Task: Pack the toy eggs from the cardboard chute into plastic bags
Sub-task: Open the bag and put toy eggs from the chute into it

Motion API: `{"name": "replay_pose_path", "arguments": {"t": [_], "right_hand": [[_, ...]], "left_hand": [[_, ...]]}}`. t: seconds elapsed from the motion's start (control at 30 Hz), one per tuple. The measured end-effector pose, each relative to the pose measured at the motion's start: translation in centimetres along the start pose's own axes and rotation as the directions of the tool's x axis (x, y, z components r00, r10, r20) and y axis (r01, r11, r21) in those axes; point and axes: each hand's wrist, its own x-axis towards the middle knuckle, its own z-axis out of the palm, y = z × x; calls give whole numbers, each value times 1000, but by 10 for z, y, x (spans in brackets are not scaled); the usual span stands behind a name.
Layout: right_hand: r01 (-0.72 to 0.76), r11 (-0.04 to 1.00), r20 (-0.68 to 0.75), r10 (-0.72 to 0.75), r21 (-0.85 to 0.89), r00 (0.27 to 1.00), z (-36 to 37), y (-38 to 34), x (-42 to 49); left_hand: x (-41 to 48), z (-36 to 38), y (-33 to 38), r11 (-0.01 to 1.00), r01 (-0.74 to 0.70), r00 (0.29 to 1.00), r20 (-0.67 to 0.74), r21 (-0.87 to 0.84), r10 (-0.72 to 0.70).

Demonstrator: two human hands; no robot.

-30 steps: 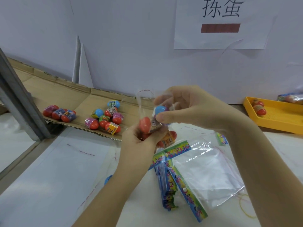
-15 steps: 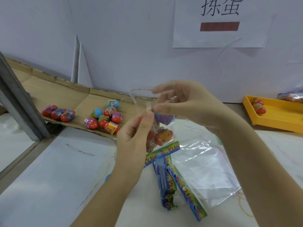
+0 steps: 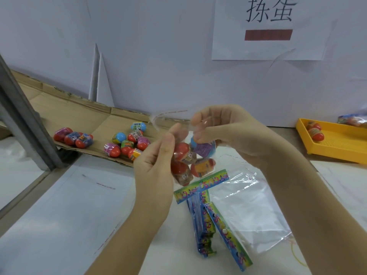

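Observation:
A clear plastic bag [image 3: 195,153] with several toy eggs inside hangs above the table in front of me. My right hand [image 3: 228,133] pinches the bag's top edge from the right. My left hand [image 3: 156,163] is at the bag's left side, thumb and fingertips pinching the film near the top; the fingertips are blurred. Several loose toy eggs [image 3: 127,142] lie at the low end of the cardboard chute [image 3: 83,116], and three more eggs [image 3: 73,136] lie further left on it.
Empty clear bags [image 3: 244,205] with colourful header strips [image 3: 200,185] lie on the white table under my hands. A yellow tray [image 3: 337,149] at the right holds packed eggs [image 3: 315,132]. A grey metal post [image 3: 21,120] stands at the left. A rubber band [image 3: 296,253] lies near the bags.
An egg held by my right hand has dropped into the bag. My left hand moved from under the bag to its upper left side; the bag now hangs from the pinched top.

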Motion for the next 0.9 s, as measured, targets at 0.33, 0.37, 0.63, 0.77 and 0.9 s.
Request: {"name": "replay_pose_path", "arguments": {"t": [0.33, 0.37, 0.63, 0.77, 0.9], "right_hand": [[318, 299, -65, -813, -900, 579, 14, -17, -16], [324, 254, -10, -800, -911, 599, 14, -17, -16], [299, 163, 72, -764, -940, 641, 17, -15, -15], [255, 54, 90, -849, -965, 521, 21, -11, -11], [263, 52, 85, -870, -963, 485, 21, -10, -10]], "left_hand": [[-7, 0, -2, 965, -165, 986, 18, 206, 165], [-7, 0, -2, 955, -191, 982, 33, 229, 188], [-12, 3, -6, 941, -199, 978, 109, 273, 175], [-14, 3, -6, 893, -245, 968, 153, 378, 201], [-16, 1, -8, 861, -261, 964, 156, 436, 213]]}}
